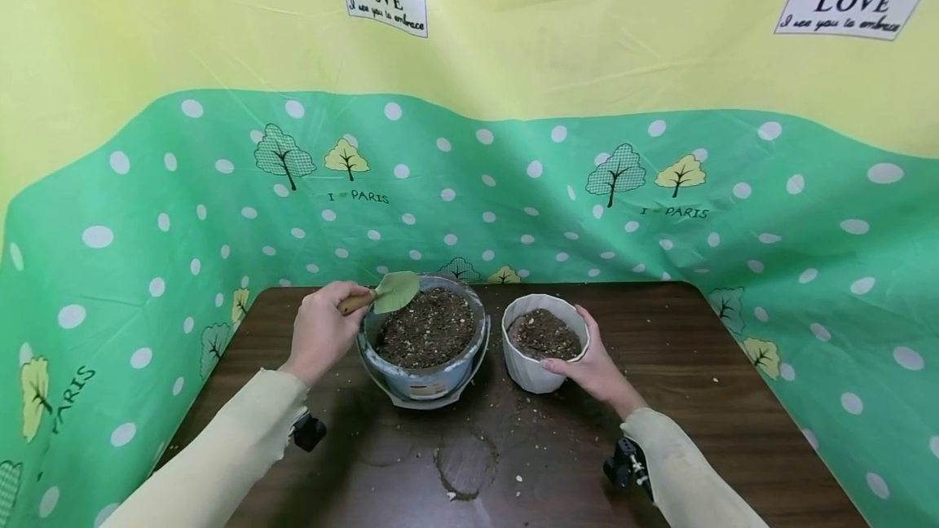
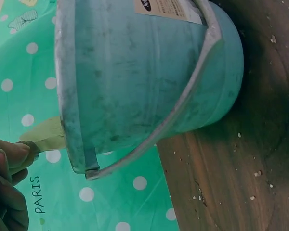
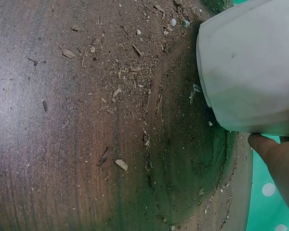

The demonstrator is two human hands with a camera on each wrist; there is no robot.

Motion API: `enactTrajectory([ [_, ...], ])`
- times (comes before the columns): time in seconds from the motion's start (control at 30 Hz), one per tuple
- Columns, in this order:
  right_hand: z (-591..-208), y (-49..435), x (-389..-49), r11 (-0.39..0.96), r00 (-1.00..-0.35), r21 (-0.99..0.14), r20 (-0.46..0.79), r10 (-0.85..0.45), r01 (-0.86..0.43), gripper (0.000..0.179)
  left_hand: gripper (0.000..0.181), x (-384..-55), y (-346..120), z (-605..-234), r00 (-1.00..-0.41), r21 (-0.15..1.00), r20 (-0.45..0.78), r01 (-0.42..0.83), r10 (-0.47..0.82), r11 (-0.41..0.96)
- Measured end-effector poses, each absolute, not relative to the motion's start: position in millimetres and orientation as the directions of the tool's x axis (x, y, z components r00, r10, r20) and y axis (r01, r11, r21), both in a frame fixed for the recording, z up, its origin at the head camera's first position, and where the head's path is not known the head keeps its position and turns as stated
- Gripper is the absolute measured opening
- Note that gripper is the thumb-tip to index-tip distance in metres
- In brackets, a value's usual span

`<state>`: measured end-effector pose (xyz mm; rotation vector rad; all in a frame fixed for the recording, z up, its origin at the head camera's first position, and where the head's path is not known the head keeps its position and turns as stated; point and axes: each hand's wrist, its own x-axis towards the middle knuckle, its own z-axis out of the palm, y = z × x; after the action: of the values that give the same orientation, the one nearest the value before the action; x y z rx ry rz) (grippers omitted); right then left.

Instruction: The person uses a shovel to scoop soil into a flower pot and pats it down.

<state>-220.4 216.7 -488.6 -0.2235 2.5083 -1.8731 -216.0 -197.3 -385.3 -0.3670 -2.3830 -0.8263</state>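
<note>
My left hand (image 1: 323,328) grips the wooden handle of a small trowel (image 1: 397,292) at the left rim of a blue-grey bucket (image 1: 396,381). Its green blade overlaps the bucket's back-left edge in the head view, and no soil shows on the blade's visible face. Dark soil (image 1: 429,328) fills much of the bucket. Beside it, my right hand (image 1: 597,365) holds a white faceted pot (image 1: 524,365) by its right side, thumb at the front. More soil (image 1: 544,334) sits inside this pot. In the right wrist view the pot's wall (image 3: 250,72) tilts above the soil-strewn table.
The dark wooden table (image 1: 682,430) carries scattered soil crumbs and pale chips, with a ring of soil (image 1: 466,467) in front of the bucket. A pale bail handle (image 2: 183,103) hangs down the bucket's side. A green and yellow printed curtain (image 1: 469,161) encloses the table's back and sides.
</note>
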Motion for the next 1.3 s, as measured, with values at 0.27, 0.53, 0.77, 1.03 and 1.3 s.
enactTrajectory([
  [0.27, -490.8, 217.3, -222.4, 0.284, -0.991, -0.954, 0.071, -0.111, -0.1, 0.115, 0.022, -213.5, -198.9, -386.8, -0.833, 0.472, 0.55, 0.371, 0.061, 0.799],
  [0.53, -487.5, 216.7, -221.6, 0.299, -0.992, -0.949, 0.072, -0.108, -0.102, 0.115, 0.019, -208.8, -198.0, -381.9, -0.901, 0.541, 0.433, 0.292, 0.036, 0.789],
  [0.77, -486.9, 216.8, -221.3, 0.312, -0.992, -0.945, 0.065, -0.104, -0.094, 0.115, 0.014, -201.4, -197.5, -380.9, -0.959, 0.648, 0.281, 0.169, -0.026, 0.742],
  [1.03, -489.3, 218.4, -224.2, 0.29, -0.993, -0.953, 0.054, -0.102, -0.082, 0.113, 0.013, -196.6, -200.2, -382.1, -0.985, 0.755, 0.152, 0.06, -0.086, 0.653],
  [1.3, -488.7, 218.1, -222.8, 0.307, -0.993, -0.948, 0.057, -0.108, -0.088, 0.113, 0.022, -193.4, -198.0, -385.9, -0.99, 0.818, 0.127, 0.066, -0.067, 0.572],
])
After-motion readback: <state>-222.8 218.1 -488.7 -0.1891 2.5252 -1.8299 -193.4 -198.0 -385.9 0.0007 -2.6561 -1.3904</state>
